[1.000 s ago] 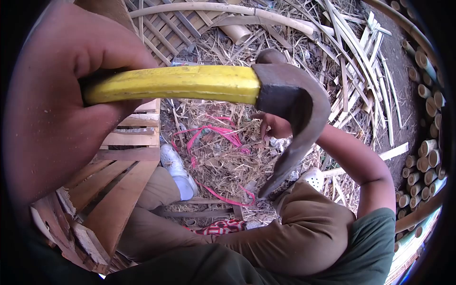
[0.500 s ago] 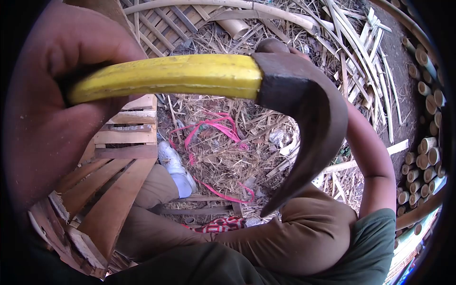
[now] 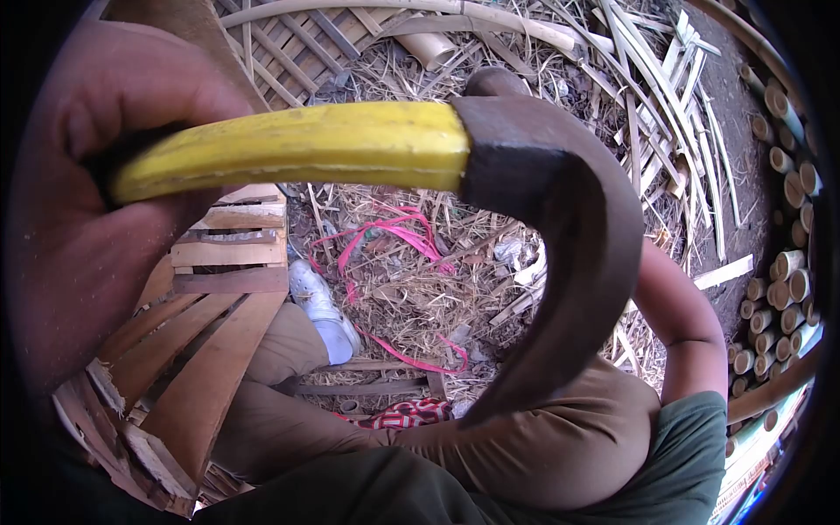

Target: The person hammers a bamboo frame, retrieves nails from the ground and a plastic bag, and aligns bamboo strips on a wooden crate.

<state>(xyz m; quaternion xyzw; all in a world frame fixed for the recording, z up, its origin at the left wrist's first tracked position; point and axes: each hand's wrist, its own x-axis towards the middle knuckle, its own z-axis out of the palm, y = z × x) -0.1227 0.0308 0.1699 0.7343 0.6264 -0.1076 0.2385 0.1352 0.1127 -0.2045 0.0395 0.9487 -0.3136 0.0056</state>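
Observation:
Close to the camera, my left hand point(image 3: 114, 157) is closed around the yellow handle of a claw hammer point(image 3: 332, 144). The handle lies nearly level across the view. Its dark metal head is on the right, with the round striking end at the top and the curved claw pointing down and left. My right forearm point(image 3: 678, 302) reaches up from the lower right and passes behind the hammer head. That hides my right hand and its fingers, so whether it touches the hammer does not show.
A slatted wooden piece point(image 3: 232, 254) stands at my left, beside a foot in a white shoe point(image 3: 319, 302). Pink ribbon point(image 3: 398, 236) lies on straw-covered ground. Bamboo strips point(image 3: 647, 114) are heaped at upper right, with cut bamboo poles point(image 3: 787, 271) stacked at far right.
The hammer has shifted slightly left with my left hand, and its claw tip is lower. My right forearm has dropped a little, and skin that showed behind the hammer head is hidden.

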